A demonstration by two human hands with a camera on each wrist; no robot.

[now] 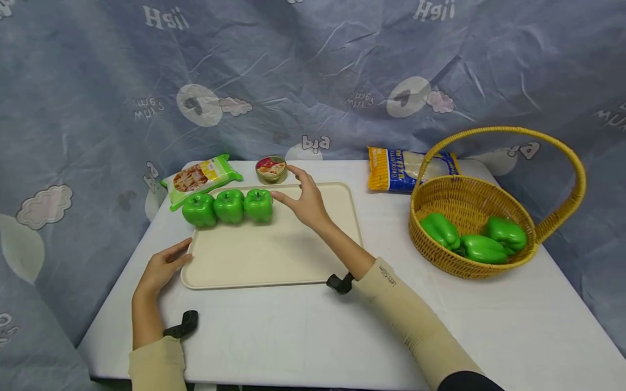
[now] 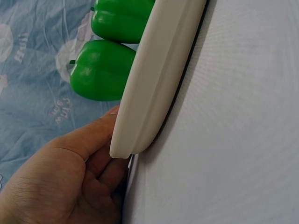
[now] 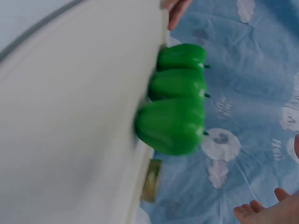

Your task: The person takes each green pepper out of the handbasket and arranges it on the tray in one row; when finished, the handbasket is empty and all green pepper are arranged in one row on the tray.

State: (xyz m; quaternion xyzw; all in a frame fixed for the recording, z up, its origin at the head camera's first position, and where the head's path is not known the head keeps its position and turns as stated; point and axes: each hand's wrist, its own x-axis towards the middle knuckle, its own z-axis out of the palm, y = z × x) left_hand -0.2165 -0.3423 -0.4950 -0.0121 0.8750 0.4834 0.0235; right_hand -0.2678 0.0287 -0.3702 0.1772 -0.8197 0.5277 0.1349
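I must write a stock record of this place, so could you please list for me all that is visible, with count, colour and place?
Table: 1, white-covered, centre
Tray: 1, cream, on table's middle-left
Tray peppers: 3, green, row at tray's back left
Basket: 1, yellow-brown, table's right
Basket peppers: 3, green, inside basket
Round tin: 1, gold with red on lid, behind tray
Snack packet: 1, mainly green, back left
Pasta packet: 1, blue and yellow, behind basket
Printed sheet: 1 or more, grey-blue, around table
Wrist devices: 2, black, one per wrist
Sleeves: 2, beige, forearms
Left hand: 1, bare, at tray's left edge
Right hand: 1, bare, beside rightmost tray pepper
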